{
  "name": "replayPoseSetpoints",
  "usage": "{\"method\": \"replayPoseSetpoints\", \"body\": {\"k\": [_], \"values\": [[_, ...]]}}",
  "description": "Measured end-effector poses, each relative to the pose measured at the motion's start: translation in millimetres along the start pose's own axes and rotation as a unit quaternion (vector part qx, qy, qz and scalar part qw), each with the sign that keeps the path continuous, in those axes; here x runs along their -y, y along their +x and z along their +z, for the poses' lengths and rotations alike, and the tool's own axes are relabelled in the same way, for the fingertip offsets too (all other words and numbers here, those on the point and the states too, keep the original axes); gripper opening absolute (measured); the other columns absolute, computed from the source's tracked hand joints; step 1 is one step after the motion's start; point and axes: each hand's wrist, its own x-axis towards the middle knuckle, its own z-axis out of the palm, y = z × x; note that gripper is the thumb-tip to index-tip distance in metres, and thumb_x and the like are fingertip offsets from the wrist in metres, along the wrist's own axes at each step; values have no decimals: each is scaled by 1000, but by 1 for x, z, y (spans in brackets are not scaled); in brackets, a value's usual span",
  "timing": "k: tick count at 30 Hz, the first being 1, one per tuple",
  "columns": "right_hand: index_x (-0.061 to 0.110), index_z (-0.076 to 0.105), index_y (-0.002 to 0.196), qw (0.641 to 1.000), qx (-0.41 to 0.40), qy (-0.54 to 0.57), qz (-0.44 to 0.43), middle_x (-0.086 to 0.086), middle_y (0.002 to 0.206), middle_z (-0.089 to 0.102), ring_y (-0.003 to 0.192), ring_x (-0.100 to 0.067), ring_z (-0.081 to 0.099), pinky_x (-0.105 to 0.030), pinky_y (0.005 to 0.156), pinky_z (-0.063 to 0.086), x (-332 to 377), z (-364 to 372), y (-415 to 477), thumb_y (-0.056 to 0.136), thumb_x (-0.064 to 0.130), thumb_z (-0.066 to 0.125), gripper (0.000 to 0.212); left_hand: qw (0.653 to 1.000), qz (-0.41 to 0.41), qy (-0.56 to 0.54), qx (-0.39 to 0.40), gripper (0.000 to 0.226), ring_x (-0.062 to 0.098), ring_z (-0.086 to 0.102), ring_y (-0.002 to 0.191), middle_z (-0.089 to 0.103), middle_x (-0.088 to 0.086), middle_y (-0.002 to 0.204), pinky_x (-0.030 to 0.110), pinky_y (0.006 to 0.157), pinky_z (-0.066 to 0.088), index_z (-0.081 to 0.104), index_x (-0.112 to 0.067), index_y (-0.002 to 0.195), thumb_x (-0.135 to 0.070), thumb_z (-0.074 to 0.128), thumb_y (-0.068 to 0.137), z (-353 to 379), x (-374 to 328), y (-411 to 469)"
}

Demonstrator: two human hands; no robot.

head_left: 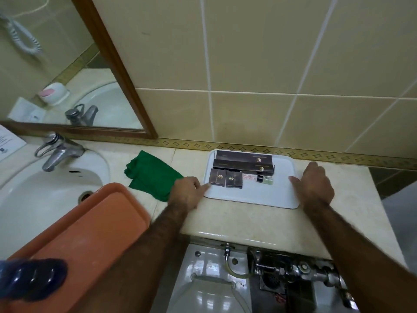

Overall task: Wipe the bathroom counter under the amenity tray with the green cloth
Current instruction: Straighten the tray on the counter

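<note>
The white amenity tray (259,196) lies flat on the beige counter (243,224) against the tiled wall. It carries two long dark boxes (243,164), two small dark boxes (225,179) and a small bottle. My left hand (187,192) grips the tray's front left corner, index finger on the rim. My right hand (316,184) holds the right edge, thumb reaching over the rim. The green cloth (151,175) lies crumpled on the counter just left of the tray, partly behind my left hand.
A white sink (33,195) with a chrome faucet (58,150) is at the left. An orange plastic tray (90,222) overlaps the sink's front. A blurred dark blue object (33,279) sits bottom left. A toilet (207,279) and pipework stand below the counter's front edge.
</note>
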Motion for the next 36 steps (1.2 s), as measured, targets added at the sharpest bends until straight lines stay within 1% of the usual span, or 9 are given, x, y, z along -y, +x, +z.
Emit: {"method": "replayPoseSetpoints", "body": {"k": [5, 11, 15, 19, 24, 27, 30, 33, 36], "values": [[9, 62, 101, 959, -34, 47, -276, -15, 103, 64, 98, -37, 60, -43, 75, 49, 104, -4, -39, 98, 29, 61, 21, 980, 71, 157, -96, 30, 26, 68, 110, 73, 7, 121, 43, 101, 55, 69, -22, 127, -31, 54, 101, -85, 31, 52], [9, 64, 128, 908, 153, 13, -391, -13, 125, 64, 115, -31, 61, -40, 93, 52, 249, 55, -114, 103, 29, 55, 33, 922, 134, 354, 77, 75, 27, 22, 157, 22, 9, 171, 43, 128, 21, 22, -20, 164, -1, 47, 96, -137, 77, 125], [4, 58, 132, 926, 150, -101, -330, -18, 134, 57, 123, -35, 55, -41, 99, 49, 278, 96, -137, 105, 20, 51, 32, 899, 188, 393, 50, 65, 32, 43, 145, 43, 13, 159, 43, 120, 36, 36, -19, 159, -14, 59, 98, -139, 102, 145], [3, 57, 129, 956, 121, -14, -268, -19, 130, 57, 120, -36, 56, -42, 97, 50, 279, 97, -147, 99, 13, 56, 31, 892, 226, 391, -24, 42, 33, 57, 122, 61, 13, 131, 46, 101, 51, 66, -15, 130, -31, 72, 91, -148, 112, 142], [4, 52, 113, 948, 126, 235, -175, -17, 106, 66, 91, -32, 62, -41, 71, 54, 284, 58, -176, 98, 8, 49, 15, 978, 204, 41, -34, 20, 26, 64, 107, 68, 7, 111, 30, 79, 51, 68, -17, 102, -18, 74, 83, -176, 127, 104], [11, 47, 101, 930, 105, 321, -148, -6, 87, 61, 80, -26, 56, -28, 51, 37, 291, 29, -191, 96, 9, 50, 7, 961, 183, -208, -8, 22, 19, 65, 82, 68, 4, 92, 23, 54, 54, 64, -27, 86, -12, 78, 83, -213, 123, 67], [8, 50, 99, 885, 139, 438, -80, -8, 93, 63, 90, -30, 66, -43, 62, 61, 297, 6, -214, 92, 7, 53, 8, 932, 178, -313, -44, 22, 9, 71, 70, 74, -7, 81, 25, 51, 56, 69, -28, 86, -15, 84, 79, -241, 115, 42], [10, 52, 95, 860, 223, 458, -33, -14, 109, 65, 90, -29, 73, -44, 58, 66, 299, 2, -246, 92, 10, 58, 7, 969, 117, -212, -50, 34, 10, 69, 68, 73, -8, 83, 21, 45, 51, 70, -25, 98, -21, 91, 71, -253, 114, 28], [4, 58, 104, 892, 275, 357, -46, -13, 105, 67, 61, -19, 76, -24, 40, 55, 299, 17, -271, 92, 13, 61, 15, 999, 23, 43, -23, 62, 21, 63, 85, 71, 8, 110, 28, 70, 51, 69, -13, 122, -26, 95, 67, -250, 125, 26]]}}
